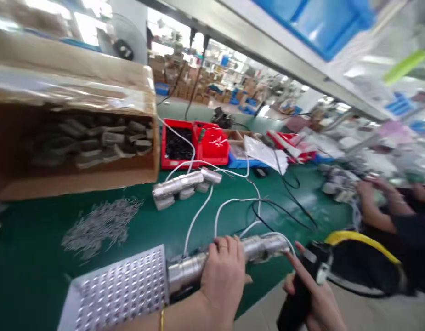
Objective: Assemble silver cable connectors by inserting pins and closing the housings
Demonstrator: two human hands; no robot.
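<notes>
My left hand [224,271] lies over a silver metal cylinder tool [260,248] on the green table, fingers wrapped round its middle. White cables run from the tool's far end. My right hand [310,294] grips a black handheld device [298,301] near the table's front edge, its index finger stretched toward the cylinder's tip. A perforated metal plate [122,289] rests just left of the cylinder.
An open cardboard box [77,179] with dark parts stands at the left. A heap of small metal pins [102,223], a second silver tool [181,186], red bins [195,145] and cables lie further back. Another person's hands [371,193] work at the right.
</notes>
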